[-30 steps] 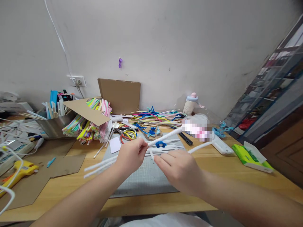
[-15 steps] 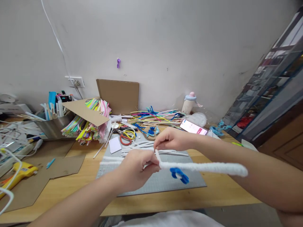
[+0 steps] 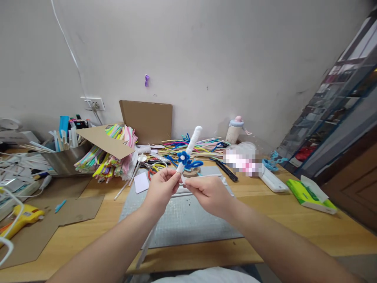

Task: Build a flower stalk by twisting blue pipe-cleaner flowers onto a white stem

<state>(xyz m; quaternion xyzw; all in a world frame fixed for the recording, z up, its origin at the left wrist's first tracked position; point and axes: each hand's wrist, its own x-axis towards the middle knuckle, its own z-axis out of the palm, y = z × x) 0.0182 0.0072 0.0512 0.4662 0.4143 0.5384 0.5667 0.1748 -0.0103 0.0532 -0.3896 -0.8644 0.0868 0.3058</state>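
Left hand (image 3: 161, 188) pinched closed around white stick (image 3: 193, 141)
Right hand (image 3: 209, 192) pinched on white strip (image 3: 182, 179), below blue flower (image 3: 183, 157)

Above the gray mat (image 3: 194, 224), your left hand (image 3: 161, 189) pinches an upward-tilted white fuzzy stick (image 3: 193, 140) bearing a blue flower (image 3: 183, 158), while your right hand (image 3: 210, 195) pinches a thin white strip (image 3: 183, 179) near the stick's lower end.
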